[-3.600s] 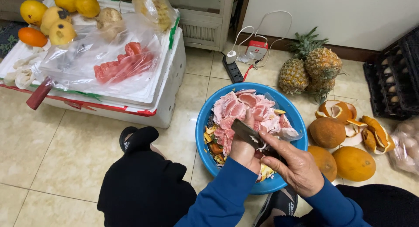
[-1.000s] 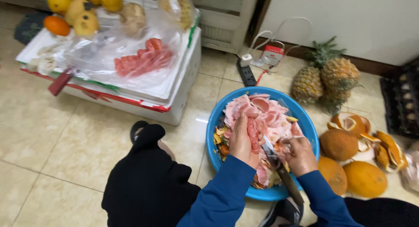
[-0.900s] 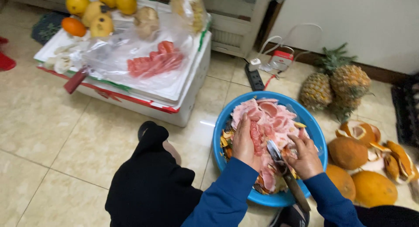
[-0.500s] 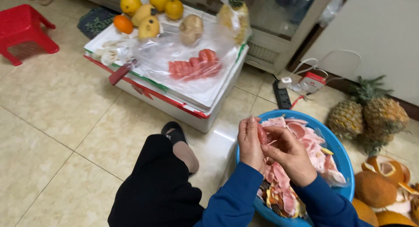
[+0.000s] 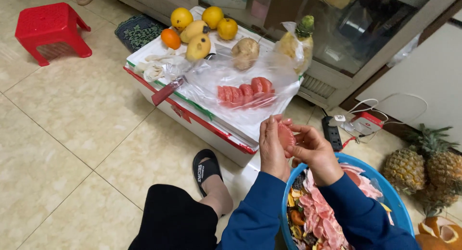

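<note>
My left hand (image 5: 271, 151) and my right hand (image 5: 314, 153) are raised together over the left rim of a blue basin (image 5: 391, 195). Between them they pinch a pink fruit segment (image 5: 286, 135). My left fingers back it and my right fingertips touch its edge. The basin holds pink peelings and orange rind scraps (image 5: 321, 216). A row of peeled pink segments (image 5: 244, 92) lies on a clear plastic sheet on the white foam box (image 5: 202, 121) just beyond my hands. No knife shows in either hand.
On the box sit oranges (image 5: 213, 16), mangoes (image 5: 198, 46), a bagged fruit (image 5: 294, 43) and a red-handled knife (image 5: 166, 90). A red stool (image 5: 47, 31) stands far left. Pineapples (image 5: 425, 167) and a power strip (image 5: 332, 132) are at the right. My slippered foot (image 5: 207, 172) rests by the box.
My hands rose out of the basin with one pink segment and moved toward the foam box. The knife seen earlier in my right hand is out of sight. The view swung left.
</note>
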